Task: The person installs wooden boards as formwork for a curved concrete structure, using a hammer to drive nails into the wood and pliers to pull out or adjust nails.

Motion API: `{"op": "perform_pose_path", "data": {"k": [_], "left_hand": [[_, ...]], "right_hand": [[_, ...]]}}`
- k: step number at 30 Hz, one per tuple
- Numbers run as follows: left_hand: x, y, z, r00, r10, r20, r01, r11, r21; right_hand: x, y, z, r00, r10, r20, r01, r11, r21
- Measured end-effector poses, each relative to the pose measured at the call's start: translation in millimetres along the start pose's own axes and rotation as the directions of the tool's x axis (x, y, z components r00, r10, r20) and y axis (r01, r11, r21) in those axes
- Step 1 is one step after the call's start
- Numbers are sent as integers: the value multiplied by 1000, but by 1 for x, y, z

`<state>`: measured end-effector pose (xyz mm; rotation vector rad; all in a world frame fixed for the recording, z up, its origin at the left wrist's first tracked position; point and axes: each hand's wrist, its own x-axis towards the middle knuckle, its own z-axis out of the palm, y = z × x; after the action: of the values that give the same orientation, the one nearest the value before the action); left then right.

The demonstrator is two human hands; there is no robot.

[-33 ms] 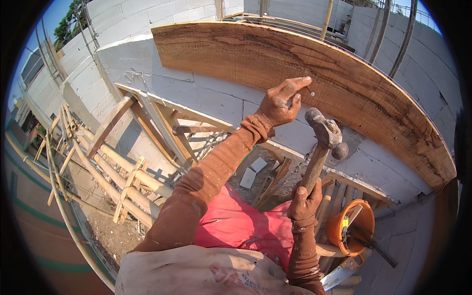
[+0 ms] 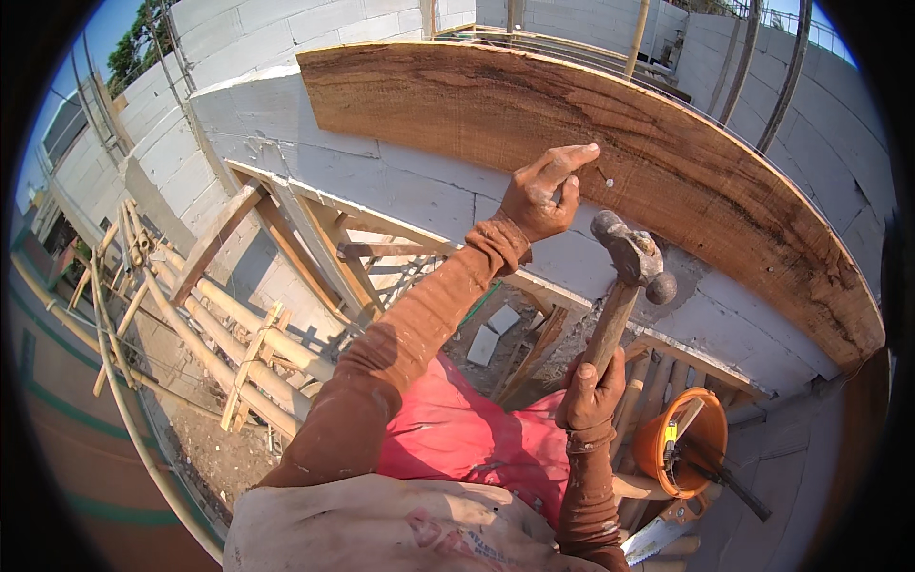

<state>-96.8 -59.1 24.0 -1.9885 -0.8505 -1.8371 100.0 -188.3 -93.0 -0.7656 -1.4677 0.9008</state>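
A long brown wooden board (image 2: 457, 105) lies against the pale block wall, and a nail (image 2: 609, 181) sticks out of its face. Just left of the nail is my left hand (image 2: 543, 194), with its index finger stretched toward the board and the thumb apart; nothing shows between them. Whether that fingertip touches the wood I cannot tell. My right hand (image 2: 591, 393) is wrapped round the wooden handle of a ball-peen hammer (image 2: 637, 255). The hammer head is raised a little below the nail, apart from it.
An orange bucket (image 2: 652, 437) with tools in it stands at lower right, a handsaw (image 2: 658, 536) beside it. Bamboo poles (image 2: 253, 348) run along the left over the ground below. Timber framing (image 2: 324, 253) stands under the block wall (image 2: 419, 181).
My left hand has shifted very slightly up and left, leaving a bit more gap to the nail. The hammer and my right hand are practically still.
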Motion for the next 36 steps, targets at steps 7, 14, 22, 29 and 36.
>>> {"op": "perform_pose_path", "data": {"k": [7, 14, 22, 29, 36], "left_hand": [[76, -21, -44, 964, 264, 27, -244, 841, 483], [127, -50, -40, 955, 82, 286, -252, 734, 630], [138, -60, -33, 891, 439, 113, -382, 593, 709], [131, -82, -58, 931, 354, 92, -316, 649, 692], [125, -107, -64, 994, -48, 94, -43, 632, 773]], "right_hand": [[-16, -13, 1, 883, 357, 304, -467, 737, 488], [-23, -18, 33, 855, 163, 493, -384, -441, 811], [-4, -15, 52, 822, 157, 548, -288, -716, 636], [2, -28, 55, 816, 96, 570, -364, -680, 637], [6, -28, 67, 811, 169, 560, -269, -742, 614]]}}
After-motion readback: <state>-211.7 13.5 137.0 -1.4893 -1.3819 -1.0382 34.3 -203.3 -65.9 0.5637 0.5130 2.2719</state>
